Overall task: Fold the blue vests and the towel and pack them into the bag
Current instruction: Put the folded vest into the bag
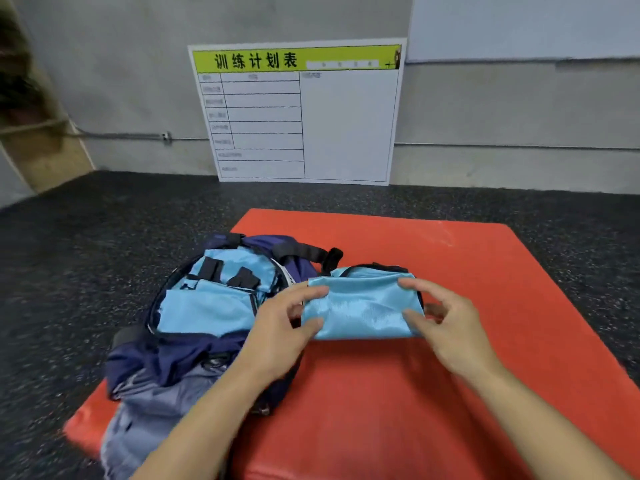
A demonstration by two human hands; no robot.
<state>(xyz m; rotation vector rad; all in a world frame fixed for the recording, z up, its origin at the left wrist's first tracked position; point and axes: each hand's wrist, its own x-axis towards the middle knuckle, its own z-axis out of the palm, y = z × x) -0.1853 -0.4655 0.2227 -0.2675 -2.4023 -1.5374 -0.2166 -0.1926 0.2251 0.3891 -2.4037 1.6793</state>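
I held a folded blue vest (360,306) between both hands above the red mat (398,393), just right of the open bag (207,306). My left hand (287,327) pinched the vest's left edge, its fingers (311,292) on top and the thumb curled under the fold. My right hand (446,323) gripped the right edge the same way, fingers (415,284) bent over the top corner and the thumb pressed against the front of the cloth. The vest was folded to a compact rectangle, its shiny face toward me, with a dark trim showing along its upper edge.

The bag lay on the left part of the mat, its dark navy shell unzipped and its mouth open upward. More light blue fabric (214,306) with black tabs filled the opening; I could not tell whether that was lining or another vest already packed. Its black handle (308,252) arched behind the vest, near my left fingers. A grey-blue cloth (149,410) lay crumpled against the bag's near side, spilling over the mat's left edge onto the dark speckled floor (69,271).

A white planning board (346,126) with a yellow-green header leaned against the grey wall (121,64) behind the mat.
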